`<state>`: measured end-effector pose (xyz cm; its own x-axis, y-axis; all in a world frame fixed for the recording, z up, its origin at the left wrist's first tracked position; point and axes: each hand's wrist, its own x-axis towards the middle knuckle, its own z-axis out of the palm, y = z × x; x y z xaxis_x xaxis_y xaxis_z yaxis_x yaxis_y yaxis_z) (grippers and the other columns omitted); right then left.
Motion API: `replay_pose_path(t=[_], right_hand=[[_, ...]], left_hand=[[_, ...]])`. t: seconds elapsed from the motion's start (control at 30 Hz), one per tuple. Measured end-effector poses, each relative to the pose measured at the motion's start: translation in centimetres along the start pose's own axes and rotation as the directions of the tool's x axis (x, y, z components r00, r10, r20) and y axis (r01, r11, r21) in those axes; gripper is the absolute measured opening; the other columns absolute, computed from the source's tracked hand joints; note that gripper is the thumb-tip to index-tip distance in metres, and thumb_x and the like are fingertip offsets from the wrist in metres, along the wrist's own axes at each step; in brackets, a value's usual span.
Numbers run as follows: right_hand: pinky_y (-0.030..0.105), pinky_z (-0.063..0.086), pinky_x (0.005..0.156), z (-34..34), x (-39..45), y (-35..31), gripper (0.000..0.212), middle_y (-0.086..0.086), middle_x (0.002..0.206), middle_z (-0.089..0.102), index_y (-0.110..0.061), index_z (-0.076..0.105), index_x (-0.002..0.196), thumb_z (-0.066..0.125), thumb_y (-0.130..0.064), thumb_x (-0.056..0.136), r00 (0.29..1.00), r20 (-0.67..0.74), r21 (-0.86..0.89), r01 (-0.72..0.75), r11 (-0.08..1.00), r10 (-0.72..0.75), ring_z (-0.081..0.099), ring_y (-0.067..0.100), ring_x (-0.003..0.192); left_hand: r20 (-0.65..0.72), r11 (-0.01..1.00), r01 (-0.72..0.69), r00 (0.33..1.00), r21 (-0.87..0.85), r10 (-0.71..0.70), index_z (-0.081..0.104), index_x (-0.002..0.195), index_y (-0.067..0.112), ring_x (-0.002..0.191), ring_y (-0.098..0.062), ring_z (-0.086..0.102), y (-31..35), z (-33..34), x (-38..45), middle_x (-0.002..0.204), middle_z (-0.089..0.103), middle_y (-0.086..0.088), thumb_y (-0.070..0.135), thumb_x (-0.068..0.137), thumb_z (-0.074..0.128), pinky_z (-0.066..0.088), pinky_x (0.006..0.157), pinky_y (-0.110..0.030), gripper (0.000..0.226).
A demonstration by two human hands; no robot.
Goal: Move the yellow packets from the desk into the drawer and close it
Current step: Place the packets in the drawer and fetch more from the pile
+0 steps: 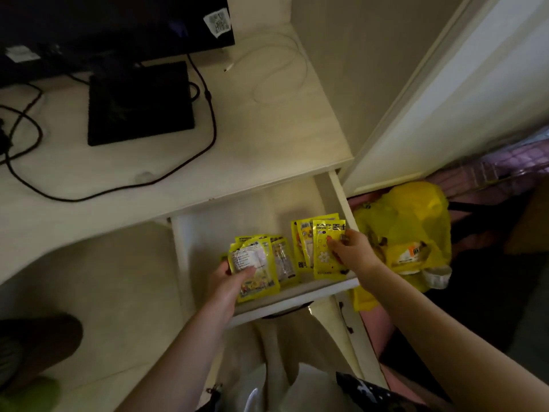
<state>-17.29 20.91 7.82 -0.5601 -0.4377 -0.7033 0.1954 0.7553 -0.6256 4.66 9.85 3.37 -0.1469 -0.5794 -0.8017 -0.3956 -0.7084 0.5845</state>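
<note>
The white drawer [297, 298] under the desk's right end stands pulled out. My left hand [230, 282] holds a fanned stack of yellow packets [255, 263] inside the drawer, thumb on the top packet. My right hand [352, 254] pinches a second bunch of yellow packets [322, 248] held upright at the drawer's right side. Both bunches are inside the drawer's outline; whether they touch its floor I cannot tell.
The pale desk top [252, 138] carries a monitor base [139, 104], black cables [208, 120] and a white cable [279, 72]. A yellow plastic bag [410, 233] sits on the floor right of the drawer. A white door [463, 93] stands beyond.
</note>
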Motion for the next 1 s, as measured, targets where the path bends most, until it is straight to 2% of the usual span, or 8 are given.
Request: replay_pose_path(t=[0.1,0.23,0.37,0.47,0.63,0.77,0.9,1.0], right_hand=[[0.025,0.038,0.052,0.2,2.2,0.3,0.023,-0.001,0.063,0.052,-0.021,0.054,0.072,0.054,-0.015,0.095,0.999,0.04,-0.063,0.009,0.998,-0.006,0.045,0.013,0.055],[0.022,0.035,0.048,1.0,4.8,1.1,0.024,-0.003,0.064,0.053,-0.024,0.051,0.071,0.055,-0.017,0.094,0.998,0.07,-0.168,0.011,0.986,0.001,0.047,0.011,0.054],[0.024,0.042,0.054,2.1,7.2,2.8,0.008,0.005,0.082,0.06,-0.014,0.056,0.091,0.056,-0.023,0.093,0.994,0.082,-0.221,-0.051,0.974,0.071,0.056,0.021,0.071],[0.025,0.042,0.058,2.9,8.8,3.9,0.011,0.006,0.085,0.058,-0.015,0.053,0.09,0.056,-0.025,0.093,0.991,0.075,-0.253,-0.09,0.963,0.113,0.053,0.019,0.069],[0.03,0.046,0.077,3.7,10.2,4.8,0.023,0.01,0.103,0.064,-0.009,0.059,0.11,0.055,-0.024,0.094,0.987,0.06,-0.271,-0.127,0.954,0.148,0.06,0.028,0.099],[0.032,0.048,0.079,3.8,10.8,5.4,0.018,0.016,0.107,0.067,-0.009,0.061,0.106,0.056,-0.02,0.093,0.986,0.073,-0.277,-0.124,0.953,0.15,0.061,0.027,0.092],[0.033,0.048,0.074,3.7,11.3,5.9,0.021,0.012,0.094,0.064,-0.008,0.062,0.112,0.053,-0.012,0.093,0.983,0.099,-0.334,-0.114,0.936,0.155,0.059,0.026,0.084],[0.045,0.054,0.089,3.4,11.9,6.2,0.021,0.018,0.105,0.067,-0.008,0.063,0.109,0.055,-0.008,0.089,0.972,0.131,-0.37,-0.133,0.919,0.193,0.063,0.033,0.096]], left_hand=[[-0.044,1.0,0.0,0.999,0.008,0.001,0.068,0.102,0.012,0.091,-0.027,0.068,-0.5,1.1,0.5,0.099,0.073,-0.011,0.005,0.074,0.077,0.053,0.089,-0.041,0.03],[-0.078,0.997,0.002,0.997,0.082,0.005,0.067,0.097,0.016,0.089,-0.026,0.068,-1.3,1.9,2.0,0.095,0.072,-0.009,0.007,0.073,0.077,0.054,0.088,-0.043,0.028],[-0.083,0.989,-0.002,0.996,0.148,0.015,0.064,0.099,0.017,0.08,-0.019,0.065,-2.0,2.9,3.7,0.092,0.069,-0.006,0.008,0.077,0.074,0.051,0.068,-0.028,0.026],[-0.061,0.985,0.019,0.998,0.174,-0.009,0.065,0.102,0.017,0.083,-0.02,0.066,-2.4,3.7,5.1,0.098,0.071,-0.008,0.01,0.077,0.075,0.051,0.067,-0.028,0.029],[-0.074,0.966,0.029,0.997,0.259,-0.01,0.063,0.109,0.012,0.075,-0.012,0.062,-2.9,4.8,6.5,0.1,0.068,-0.005,0.012,0.077,0.075,0.042,0.054,-0.022,0.035],[-0.058,0.952,0.004,0.998,0.307,0.015,0.063,0.112,0.01,0.079,-0.016,0.061,-3.4,5.8,7.4,0.104,0.068,-0.008,0.011,0.077,0.075,0.043,0.057,-0.023,0.037],[-0.03,0.939,0.006,1.0,0.344,0.004,0.062,0.116,0.01,0.087,-0.018,0.06,-3.8,6.5,7.7,0.107,0.067,-0.007,0.013,0.08,0.073,0.045,0.074,-0.027,0.038],[-0.035,0.933,0.0,0.999,0.361,0.014,0.062,0.116,0.01,0.084,-0.016,0.058,-3.9,6.6,7.7,0.104,0.065,-0.005,0.012,0.082,0.071,0.044,0.063,-0.023,0.035]])
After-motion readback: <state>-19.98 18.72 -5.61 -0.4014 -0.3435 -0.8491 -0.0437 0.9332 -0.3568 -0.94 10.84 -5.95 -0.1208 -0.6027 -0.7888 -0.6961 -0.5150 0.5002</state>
